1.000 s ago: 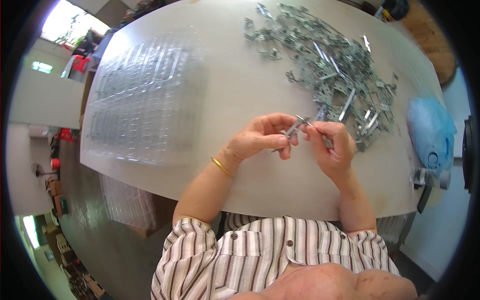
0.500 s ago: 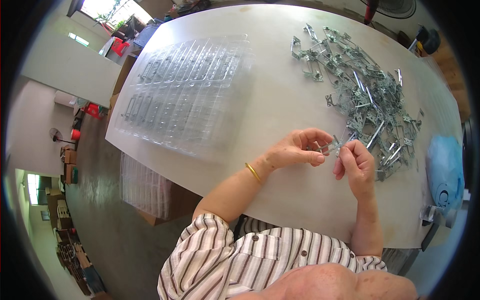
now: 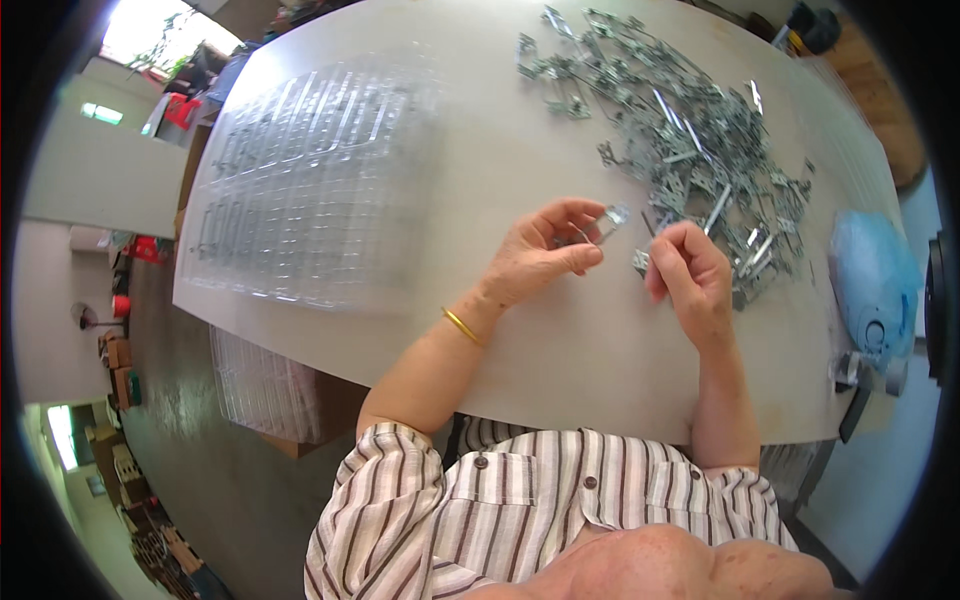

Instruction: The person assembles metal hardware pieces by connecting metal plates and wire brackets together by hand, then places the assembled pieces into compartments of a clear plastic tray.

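Note:
My left hand (image 3: 540, 250) is raised over the table with its fingers curled around a small silver metal bracket (image 3: 610, 220), whose bright end sticks out past the fingertips. A gold bangle (image 3: 462, 326) circles that wrist. To its right, my right hand (image 3: 692, 272) is closed in a pinch on another metal bracket (image 3: 641, 262), a flat piece with holes showing left of the fingers. A gap separates the two hands. Just beyond my right hand lies a tangled heap of similar metal brackets (image 3: 690, 140), some with long shiny strips.
Stacked clear plastic trays (image 3: 300, 180) cover the left of the white table (image 3: 480, 130), with metal pieces visible in them. A blue plastic bag (image 3: 872, 285) sits at the right edge. Below the table's left edge are more clear trays (image 3: 262, 385) on a cardboard box (image 3: 340, 400).
My hands have moved apart, each with a metal piece; before, they met at the pieces. The whole view has shifted, so the table appears farther left and higher.

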Tool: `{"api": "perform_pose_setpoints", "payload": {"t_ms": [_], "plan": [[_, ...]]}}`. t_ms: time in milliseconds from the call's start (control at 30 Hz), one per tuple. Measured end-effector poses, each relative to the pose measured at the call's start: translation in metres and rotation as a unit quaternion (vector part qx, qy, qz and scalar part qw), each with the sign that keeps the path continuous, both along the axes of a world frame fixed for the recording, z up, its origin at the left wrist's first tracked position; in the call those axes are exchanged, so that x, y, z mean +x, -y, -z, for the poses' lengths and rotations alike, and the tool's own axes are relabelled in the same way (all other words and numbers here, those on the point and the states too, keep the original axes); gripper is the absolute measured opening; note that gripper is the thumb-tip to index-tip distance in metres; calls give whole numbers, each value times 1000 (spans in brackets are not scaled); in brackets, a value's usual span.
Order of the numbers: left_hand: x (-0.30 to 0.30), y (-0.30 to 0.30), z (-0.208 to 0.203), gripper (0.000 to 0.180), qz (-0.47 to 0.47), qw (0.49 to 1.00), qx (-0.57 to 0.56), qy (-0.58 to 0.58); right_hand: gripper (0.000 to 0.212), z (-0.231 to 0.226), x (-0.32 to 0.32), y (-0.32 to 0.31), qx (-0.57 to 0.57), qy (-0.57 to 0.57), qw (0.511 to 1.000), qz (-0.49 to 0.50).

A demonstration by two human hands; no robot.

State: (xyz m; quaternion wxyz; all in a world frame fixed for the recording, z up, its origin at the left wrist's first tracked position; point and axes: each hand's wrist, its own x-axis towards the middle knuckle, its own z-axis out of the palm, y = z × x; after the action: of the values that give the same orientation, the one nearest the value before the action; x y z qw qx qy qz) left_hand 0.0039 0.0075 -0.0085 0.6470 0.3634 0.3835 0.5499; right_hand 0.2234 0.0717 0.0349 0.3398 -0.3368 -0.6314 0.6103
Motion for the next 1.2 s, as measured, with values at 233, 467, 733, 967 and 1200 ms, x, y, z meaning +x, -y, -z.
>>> {"api": "perform_pose_setpoints", "payload": {"t_ms": [233,467,733,967,1200], "plan": [[8,3,1,50,-34,987,54,-150,7,11,-8,0,51,-83,995,-6],[13,7,-1,52,-49,957,111,-263,8,17,-9,4,98,-21,995,-12],[16,5,2,44,-67,960,139,-236,10,18,-11,6,118,6,991,56],[-1,4,1,29,-98,982,66,-145,10,12,-11,-3,72,-32,993,88],[4,3,11,26,-60,974,124,-181,10,20,-8,-7,32,-30,992,121]]}}
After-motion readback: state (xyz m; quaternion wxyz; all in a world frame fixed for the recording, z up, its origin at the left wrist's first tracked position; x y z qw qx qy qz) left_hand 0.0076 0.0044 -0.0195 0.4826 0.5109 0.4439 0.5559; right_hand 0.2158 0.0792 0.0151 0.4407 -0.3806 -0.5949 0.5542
